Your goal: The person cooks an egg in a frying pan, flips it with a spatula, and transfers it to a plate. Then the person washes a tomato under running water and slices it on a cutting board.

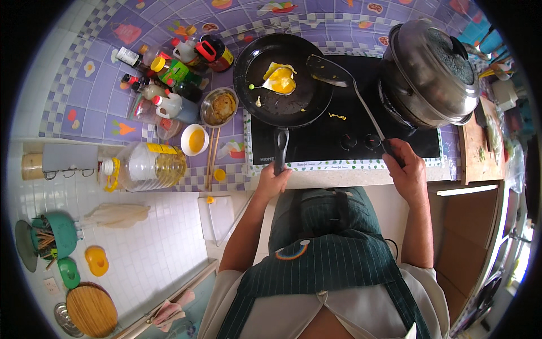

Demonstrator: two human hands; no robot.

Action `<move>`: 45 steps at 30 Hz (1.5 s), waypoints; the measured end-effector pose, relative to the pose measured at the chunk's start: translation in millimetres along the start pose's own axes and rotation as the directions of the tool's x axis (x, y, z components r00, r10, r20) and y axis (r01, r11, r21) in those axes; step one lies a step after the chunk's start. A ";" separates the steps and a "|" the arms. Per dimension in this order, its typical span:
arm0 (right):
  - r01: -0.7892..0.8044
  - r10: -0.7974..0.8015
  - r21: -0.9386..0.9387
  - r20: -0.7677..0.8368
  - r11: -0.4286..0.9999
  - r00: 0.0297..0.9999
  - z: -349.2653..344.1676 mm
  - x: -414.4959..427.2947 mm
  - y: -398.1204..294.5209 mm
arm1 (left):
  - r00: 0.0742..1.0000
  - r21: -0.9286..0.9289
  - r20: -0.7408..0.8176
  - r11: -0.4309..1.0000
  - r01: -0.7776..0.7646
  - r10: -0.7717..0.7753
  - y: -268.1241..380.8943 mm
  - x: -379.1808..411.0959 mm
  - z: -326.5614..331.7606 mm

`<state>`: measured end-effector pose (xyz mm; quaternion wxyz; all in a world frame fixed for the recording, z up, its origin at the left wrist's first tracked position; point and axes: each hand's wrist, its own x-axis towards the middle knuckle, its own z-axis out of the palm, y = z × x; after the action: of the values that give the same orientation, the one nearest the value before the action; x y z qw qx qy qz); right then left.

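My left hand (274, 181) grips the handle of a black frying pan (283, 104) on the left of a black glass cooktop (305, 146). Inside the pan, egg (280, 79) fills a heart-shaped metal mould (271, 88) that has a small green knob, with some egg spread outside its edge. My right hand (405, 167) holds the dark handle of a metal turner (365, 104), whose head is raised at the pan's right rim, apart from the egg. A yellow scrap of egg (337, 116) lies on the cooktop.
A lidded steel pot (432, 76) stands on the cooktop's right. Left of the pan are a metal bowl (204, 111) with fried food, a white bowl (183, 142) with yellow liquid, chopsticks (213, 159), bottles and a large oil jug (144, 166). A cutting board (472, 146) with a knife lies at right.
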<state>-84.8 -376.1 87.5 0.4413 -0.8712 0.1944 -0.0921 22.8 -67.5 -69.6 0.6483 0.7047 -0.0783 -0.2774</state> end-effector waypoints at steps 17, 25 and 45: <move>0.008 -0.009 -0.025 -0.049 1.000 0.999 4.3 -4.6 -4.3 | 0.980 -0.399 0.168 0.902 0.162 -0.102 0.5 -7.5 8.7; 0.024 -0.025 -0.032 -0.046 0.999 0.999 11.9 -5.0 -7.9 | 0.972 -0.447 0.202 0.872 0.200 -0.120 7.2 -11.9 10.8; -0.027 0.028 0.006 -0.070 1.000 0.997 36.4 -4.4 -19.1 | 0.767 0.568 -0.380 0.785 -0.247 0.517 55.6 32.2 -58.1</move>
<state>-71.7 -337.3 81.3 0.4378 -0.8635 0.2214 -0.1170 92.1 -40.3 -25.4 0.4898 0.8590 -0.1153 0.0942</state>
